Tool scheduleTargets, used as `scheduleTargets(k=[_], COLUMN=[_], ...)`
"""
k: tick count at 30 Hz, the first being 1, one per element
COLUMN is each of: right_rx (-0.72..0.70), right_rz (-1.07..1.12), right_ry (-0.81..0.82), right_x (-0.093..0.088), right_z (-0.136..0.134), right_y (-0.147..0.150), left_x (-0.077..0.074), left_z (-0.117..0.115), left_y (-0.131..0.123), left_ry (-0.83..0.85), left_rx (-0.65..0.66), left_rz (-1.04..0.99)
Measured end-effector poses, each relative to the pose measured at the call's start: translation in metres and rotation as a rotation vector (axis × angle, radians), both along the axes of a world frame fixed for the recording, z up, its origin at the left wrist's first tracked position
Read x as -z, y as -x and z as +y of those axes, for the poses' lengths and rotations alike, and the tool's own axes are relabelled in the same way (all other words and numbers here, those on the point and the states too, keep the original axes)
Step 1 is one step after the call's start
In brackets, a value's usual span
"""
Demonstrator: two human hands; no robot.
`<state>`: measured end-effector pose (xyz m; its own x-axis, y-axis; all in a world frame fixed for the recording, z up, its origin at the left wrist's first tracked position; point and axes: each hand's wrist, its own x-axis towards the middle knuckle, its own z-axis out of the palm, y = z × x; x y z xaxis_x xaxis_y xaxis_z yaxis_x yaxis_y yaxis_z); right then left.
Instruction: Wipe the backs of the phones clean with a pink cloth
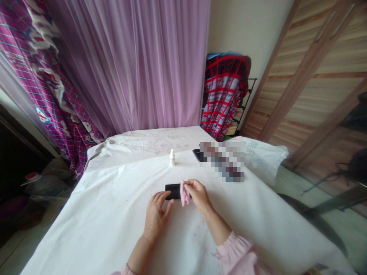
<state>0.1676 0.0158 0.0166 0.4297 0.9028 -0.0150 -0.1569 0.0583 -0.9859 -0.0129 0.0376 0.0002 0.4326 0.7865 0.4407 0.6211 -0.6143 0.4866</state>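
Note:
A black smartphone (172, 192) lies flat on the white-covered table, its long side running left to right. My left hand (157, 210) rests at its left end, fingers stretched out and touching that end, thumb spread apart near the lower edge. Pinched in my right hand (198, 194) is a pink cloth (185, 194), which hangs in folds over the phone's right part and hides it. Beyond the phone, a small white bottle (172, 158) stands upright.
A dark flat object (197, 155) lies at the table's right side, beside a blurred-out patch. A white plastic bag (260, 154) sits by the right edge. Purple curtains (143, 68) hang behind the table, and a wooden wardrobe (304, 88) stands at right.

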Motion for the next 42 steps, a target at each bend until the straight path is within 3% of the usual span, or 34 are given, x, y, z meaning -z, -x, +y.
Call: scheduleTargets(k=[4,6,8,11,13,16,22,28,30,34,42], right_rx=[-0.113,-0.155,-0.148,-0.052,-0.099,-0.241,-0.294,-0.258,-0.197,0.098,0.317], right_rz=[0.037,-0.044,-0.260,-0.802,-1.083,-1.290,-1.332,-1.095,-1.072,-1.187,-1.512], right_ry=[0.002,0.007,-0.016,-0.045,0.020,0.127,0.250,0.321,0.319,0.315,0.377], right_x=[0.005,0.007,0.009,0.006,0.003,-0.002,-0.010,-0.014,-0.013,-0.008,0.000], right_z=[0.005,0.007,0.009,0.009,0.007,0.005,-0.001,-0.015,-0.015,-0.004,0.003], right_y=[0.023,0.026,0.019,-0.002,-0.016,-0.027,-0.026,-0.035,-0.047,-0.075,-0.089], left_x=[-0.012,-0.015,-0.014,-0.008,-0.001,0.005,0.008,0.009,0.010,0.008,0.012], left_z=[-0.013,-0.015,-0.015,-0.010,-0.006,-0.001,-0.001,-0.002,-0.002,-0.002,0.000], left_y=[-0.005,-0.004,0.001,0.014,0.021,0.026,0.025,0.027,0.027,0.025,0.027], left_ry=[0.188,0.324,0.415,0.414,0.400,0.410,0.457,0.487,0.495,0.500,0.494], left_rx=[0.028,0.015,-0.024,-0.136,-0.215,-0.240,-0.213,-0.193,-0.200,-0.186,-0.197], left_rz=[-0.233,-0.306,-0.356,-0.401,-0.448,-0.504,-0.556,-0.554,-0.554,-0.576,-0.567])
